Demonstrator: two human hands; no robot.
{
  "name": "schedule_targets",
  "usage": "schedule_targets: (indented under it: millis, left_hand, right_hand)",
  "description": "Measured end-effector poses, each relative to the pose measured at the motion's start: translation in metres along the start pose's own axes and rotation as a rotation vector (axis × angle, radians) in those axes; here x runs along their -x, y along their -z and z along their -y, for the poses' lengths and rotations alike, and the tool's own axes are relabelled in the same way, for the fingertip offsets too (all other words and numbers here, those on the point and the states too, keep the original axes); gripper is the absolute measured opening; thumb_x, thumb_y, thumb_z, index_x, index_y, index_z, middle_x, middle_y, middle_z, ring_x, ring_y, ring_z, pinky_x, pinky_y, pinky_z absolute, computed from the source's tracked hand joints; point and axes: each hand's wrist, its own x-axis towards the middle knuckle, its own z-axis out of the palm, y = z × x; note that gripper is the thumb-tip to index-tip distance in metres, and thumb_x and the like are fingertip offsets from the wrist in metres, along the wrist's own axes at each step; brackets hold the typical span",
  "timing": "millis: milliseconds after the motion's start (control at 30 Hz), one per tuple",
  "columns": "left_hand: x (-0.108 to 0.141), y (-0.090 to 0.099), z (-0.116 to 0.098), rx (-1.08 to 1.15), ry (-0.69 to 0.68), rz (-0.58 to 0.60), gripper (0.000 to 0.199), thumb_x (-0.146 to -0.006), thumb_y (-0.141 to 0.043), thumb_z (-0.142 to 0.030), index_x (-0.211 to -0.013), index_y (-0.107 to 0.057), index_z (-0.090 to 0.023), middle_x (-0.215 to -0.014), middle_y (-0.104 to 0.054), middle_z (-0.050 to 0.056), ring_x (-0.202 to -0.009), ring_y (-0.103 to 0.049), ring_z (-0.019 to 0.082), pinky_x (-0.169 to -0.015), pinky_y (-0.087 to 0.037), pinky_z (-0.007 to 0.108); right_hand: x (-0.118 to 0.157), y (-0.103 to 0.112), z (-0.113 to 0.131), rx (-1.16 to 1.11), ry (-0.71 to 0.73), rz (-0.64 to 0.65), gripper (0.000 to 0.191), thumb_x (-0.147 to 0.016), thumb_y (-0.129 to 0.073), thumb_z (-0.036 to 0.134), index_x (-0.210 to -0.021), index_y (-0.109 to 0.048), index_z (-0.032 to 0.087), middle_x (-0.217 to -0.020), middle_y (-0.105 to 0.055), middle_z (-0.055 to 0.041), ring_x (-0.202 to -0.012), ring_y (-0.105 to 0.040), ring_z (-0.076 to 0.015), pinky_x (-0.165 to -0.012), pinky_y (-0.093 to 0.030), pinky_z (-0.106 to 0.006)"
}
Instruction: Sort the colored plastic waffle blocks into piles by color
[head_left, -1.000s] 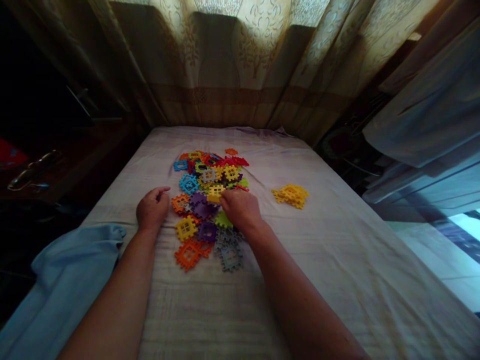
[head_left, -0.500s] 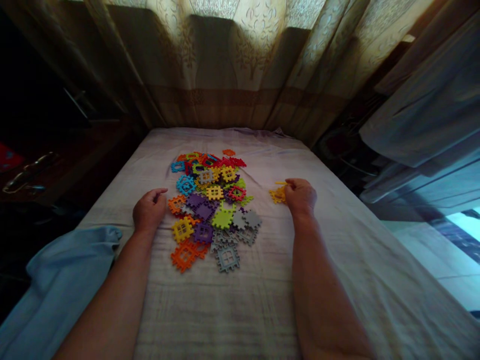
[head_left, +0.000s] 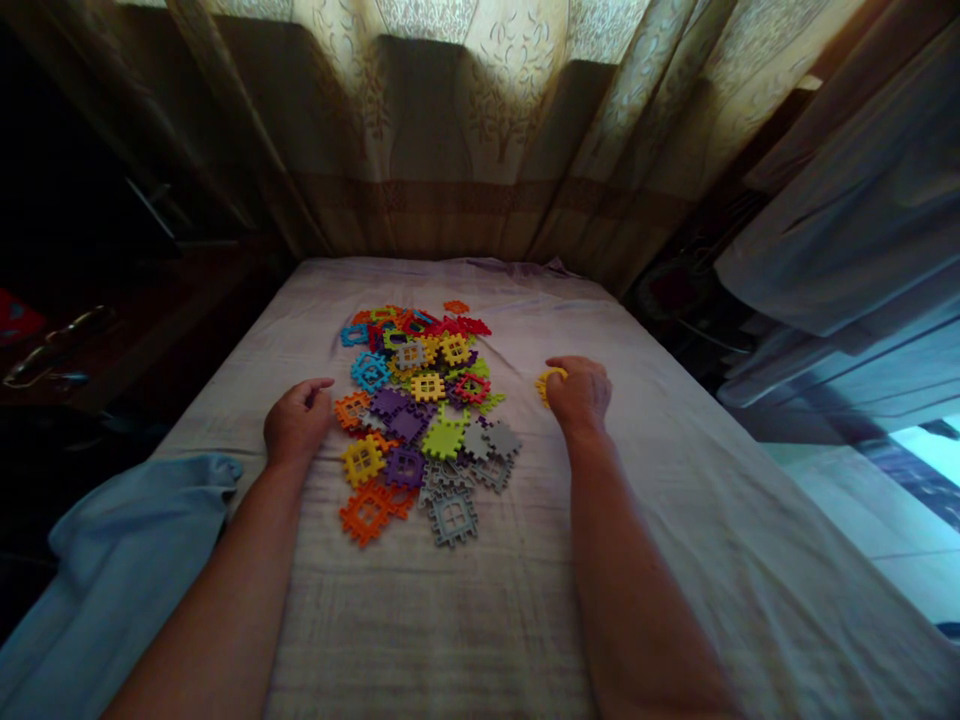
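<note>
A heap of toothed plastic building tiles, several with window openings, lies across the middle of the bed. At its left edge my left hand (head_left: 298, 425) rests on the sheet, fingers curled in with nothing seen in them. Closest to it are an orange tile (head_left: 351, 411) and a yellow window tile (head_left: 363, 460). On the right, apart from the heap, my right hand (head_left: 583, 392) closes over a yellow tile (head_left: 543, 386). Most of that tile is hidden under the fingers. Purple (head_left: 406, 466), lime green (head_left: 442, 437) and grey (head_left: 453, 516) tiles overlap in the heap's near half.
A pale sheet (head_left: 435, 640) covers the bed. Light blue cloth (head_left: 135, 560) lies at its left edge. Patterned curtains (head_left: 420, 130) hang behind the far edge, and pale cloth (head_left: 817, 230) hangs on the right. One orange tile (head_left: 456, 307) sits at the heap's far end.
My right hand has shifted a little left and turned over the yellow tiles, now covering more of them. The thin yellow tile edge held above has dropped from sight. My left hand stays put.
</note>
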Motion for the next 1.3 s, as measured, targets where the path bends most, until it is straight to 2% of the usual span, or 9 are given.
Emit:
schedule_targets:
  millis: [233, 300, 400, 467, 567, 833, 1100, 1200, 1300]
  left_hand:
    - [0.001, 0.002, -0.004, -0.005, -0.007, 0.000, 0.042, -0.079, -0.048, -0.036, -0.109, -0.075, -0.025, -0.079, -0.070, 0.002, -0.071, -0.061, 0.020, -0.065, -0.046, 0.029]
    - [0.002, 0.003, -0.004, -0.007, -0.008, -0.001, 0.041, -0.080, -0.048, -0.036, -0.108, -0.075, -0.025, -0.081, -0.071, 0.003, -0.071, -0.062, 0.020, -0.066, -0.046, 0.029]
    - [0.001, 0.002, -0.004, -0.014, -0.003, -0.004, 0.040, -0.079, -0.048, -0.035, -0.107, -0.075, -0.025, -0.082, -0.071, 0.003, -0.072, -0.062, 0.020, -0.067, -0.046, 0.030]
    - [0.001, 0.002, -0.004, -0.020, -0.004, -0.007, 0.040, -0.079, -0.048, -0.035, -0.107, -0.075, -0.025, -0.082, -0.071, 0.002, -0.073, -0.062, 0.020, -0.068, -0.046, 0.029]
    - [0.001, 0.002, -0.004, -0.025, 0.001, 0.003, 0.040, -0.080, -0.048, -0.036, -0.107, -0.075, -0.026, -0.080, -0.071, 0.002, -0.071, -0.062, 0.020, -0.066, -0.045, 0.029]
    - [0.002, 0.002, -0.005, -0.018, 0.023, 0.016, 0.041, -0.080, -0.047, -0.036, -0.109, -0.075, -0.026, -0.083, -0.071, 0.002, -0.069, -0.060, 0.019, -0.065, -0.044, 0.029]
    - [0.002, 0.003, -0.007, -0.031, 0.021, 0.014, 0.041, -0.080, -0.048, -0.036, -0.109, -0.075, -0.025, -0.083, -0.070, 0.002, -0.070, -0.059, 0.019, -0.066, -0.044, 0.028]
    - [0.002, 0.003, -0.007, -0.035, 0.025, 0.016, 0.042, -0.081, -0.048, -0.037, -0.110, -0.075, -0.025, -0.081, -0.070, 0.002, -0.068, -0.059, 0.018, -0.065, -0.043, 0.028]
    - [0.002, 0.002, -0.006, -0.021, 0.026, 0.020, 0.042, -0.081, -0.047, -0.037, -0.111, -0.074, -0.025, -0.079, -0.069, 0.002, -0.067, -0.058, 0.018, -0.063, -0.043, 0.028]
  right_hand:
    - [0.042, -0.018, 0.078, -0.080, 0.415, 0.266, 0.030, -0.090, -0.049, 0.022, -0.107, -0.074, 0.022, -0.114, -0.071, -0.0092, -0.111, -0.056, -0.0249, -0.098, -0.040, -0.040]
    - [0.052, -0.024, 0.090, -0.098, 0.521, 0.315, 0.032, -0.091, -0.049, 0.025, -0.115, -0.071, 0.023, -0.123, -0.068, -0.0083, -0.119, -0.053, -0.0252, -0.102, -0.038, -0.041]
    - [0.059, -0.033, 0.095, -0.075, 0.597, 0.359, 0.039, -0.091, -0.052, 0.029, -0.128, -0.064, 0.024, -0.140, -0.058, -0.0083, -0.135, -0.041, -0.0287, -0.108, -0.032, -0.047]
    - [0.060, -0.038, 0.094, -0.043, 0.613, 0.390, 0.045, -0.091, -0.052, 0.030, -0.135, -0.058, 0.024, -0.148, -0.051, -0.0083, -0.141, -0.034, -0.0310, -0.110, -0.029, -0.051]
    - [0.059, -0.041, 0.093, -0.010, 0.633, 0.433, 0.047, -0.092, -0.049, 0.029, -0.139, -0.054, 0.026, -0.149, -0.050, -0.0078, -0.142, -0.033, -0.0314, -0.112, -0.025, -0.054]
    - [0.057, -0.035, 0.095, -0.011, 0.642, 0.395, 0.026, -0.088, -0.056, 0.029, -0.110, -0.070, 0.022, -0.120, -0.066, -0.0102, -0.123, -0.048, -0.0269, -0.107, -0.030, -0.045]
    - [0.055, -0.030, 0.094, 0.005, 0.602, 0.406, 0.025, -0.085, -0.060, 0.030, -0.106, -0.068, 0.019, -0.113, -0.066, -0.0116, -0.117, -0.050, -0.0270, -0.101, -0.033, -0.042]
    - [0.045, -0.021, 0.088, -0.043, 0.549, 0.351, 0.024, -0.085, -0.061, 0.031, -0.105, -0.068, 0.020, -0.114, -0.066, -0.0108, -0.117, -0.052, -0.0265, -0.101, -0.033, -0.042]
    - [0.025, -0.006, 0.071, -0.052, 0.410, 0.261, 0.029, -0.085, -0.062, 0.036, -0.109, -0.067, 0.021, -0.116, -0.067, -0.0111, -0.116, -0.054, -0.0272, -0.101, -0.035, -0.042]
